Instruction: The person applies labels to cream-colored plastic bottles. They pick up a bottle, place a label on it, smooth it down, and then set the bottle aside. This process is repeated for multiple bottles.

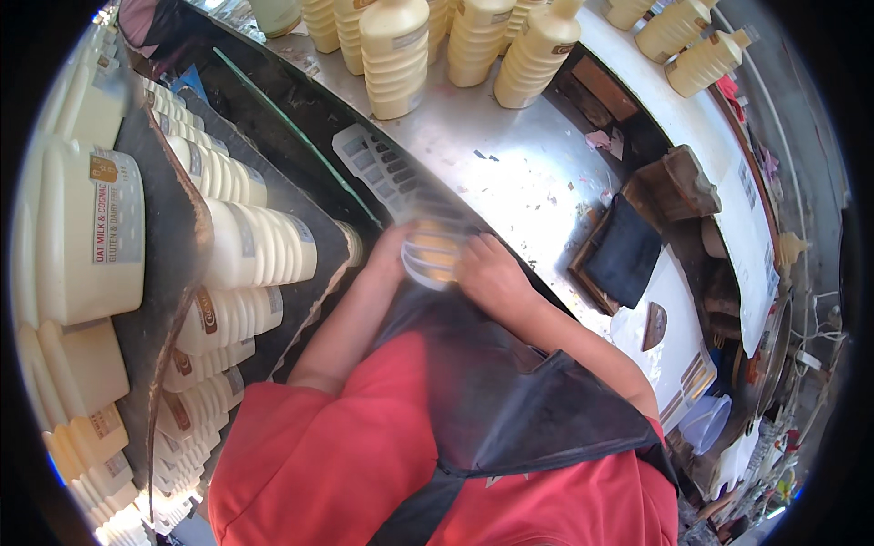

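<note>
In front of my dark apron, a cream ribbed bottle (431, 257) sits between my two hands, smeared by motion. My left hand (391, 247) grips its left side, with the fingertips mostly hidden behind it. On the right side my right hand (492, 275) is closed against the bottle, fingers bent. Just beyond the bottle lies a pale sheet with rows of grey rectangles (375, 171), which look like labels; its near end is blurred.
Several cream ribbed bottles (394, 64) stand at the far end of the metal table (510, 155). At left, more bottles (259, 244) lie stacked between cardboard dividers (187, 214). On the right are a black pad (625, 250), a half-round brown piece (654, 326) and a translucent tub (706, 423).
</note>
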{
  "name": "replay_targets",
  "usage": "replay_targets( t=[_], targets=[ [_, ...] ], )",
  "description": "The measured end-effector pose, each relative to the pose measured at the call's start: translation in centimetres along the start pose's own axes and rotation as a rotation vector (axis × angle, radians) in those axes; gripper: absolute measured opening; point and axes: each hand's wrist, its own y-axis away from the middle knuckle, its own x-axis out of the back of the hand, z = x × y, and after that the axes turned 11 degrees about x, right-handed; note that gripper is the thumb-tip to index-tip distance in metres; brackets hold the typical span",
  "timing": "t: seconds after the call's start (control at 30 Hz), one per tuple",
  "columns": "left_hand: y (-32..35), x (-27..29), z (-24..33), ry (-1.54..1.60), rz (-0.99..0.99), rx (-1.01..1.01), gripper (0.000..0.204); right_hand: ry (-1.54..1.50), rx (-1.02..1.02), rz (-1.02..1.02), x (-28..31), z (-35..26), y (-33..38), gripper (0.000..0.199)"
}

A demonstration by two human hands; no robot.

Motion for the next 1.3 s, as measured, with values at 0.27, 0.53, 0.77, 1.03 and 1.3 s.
replay_targets(
  t=[0.27,0.53,0.77,1.03,1.3],
  targets=[
    [5.6,-7.5,0.5,-0.077,0.195,-0.282,0.033,-0.678,-0.399,0.208,3.0,-1.1,-1.5,0.054],
    [10.7,-12.4,0.7,-0.257,0.173,-0.514,0.032,-0.781,-0.235,-0.023,8.5,-0.6,-0.9,0.067],
    [16.7,-15.2,-0.3,-0.563,0.228,-0.778,0.036,-0.894,-0.374,0.144,12.5,1.6,3.6,0.038],
    [23.7,-22.6,1.1,-0.835,-0.345,-1.108,0.041,-0.733,-0.740,0.594,16.0,3.4,9.5,0.063],
    [20.4,-32.5,0.2,-0.615,-0.754,-1.025,0.054,-1.078,-0.632,1.704,19.2,1.4,15.8,0.070]
  ],
)
